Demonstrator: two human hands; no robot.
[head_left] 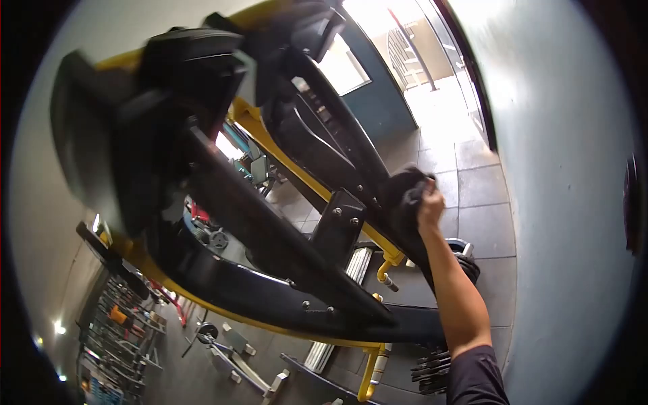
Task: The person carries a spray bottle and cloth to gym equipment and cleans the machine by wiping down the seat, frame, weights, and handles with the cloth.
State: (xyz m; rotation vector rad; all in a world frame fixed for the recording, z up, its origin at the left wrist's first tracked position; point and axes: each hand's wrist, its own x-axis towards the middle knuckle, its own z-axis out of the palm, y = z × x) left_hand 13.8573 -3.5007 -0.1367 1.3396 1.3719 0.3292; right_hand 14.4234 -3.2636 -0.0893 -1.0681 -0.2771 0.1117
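Observation:
My right hand (431, 206) is reached out from the lower right, its fingers closed around a bunched black cloth (403, 191). The cloth lies against a black beam (337, 111) of a large black and yellow exercise machine (263, 223). Dark covers at the machine's upper left look blurred. Yellow handles with metal grips (372, 374) stick out from its lower side. A dark sleeve (478, 378) covers my upper arm. My left hand is not in view.
A pale wall (567, 202) runs close along the right side. Dark floor tiles (482, 226) lead to a bright doorway (432, 61) at the top. Weight benches (233, 368) and a loaded rack (121, 331) stand at the lower left.

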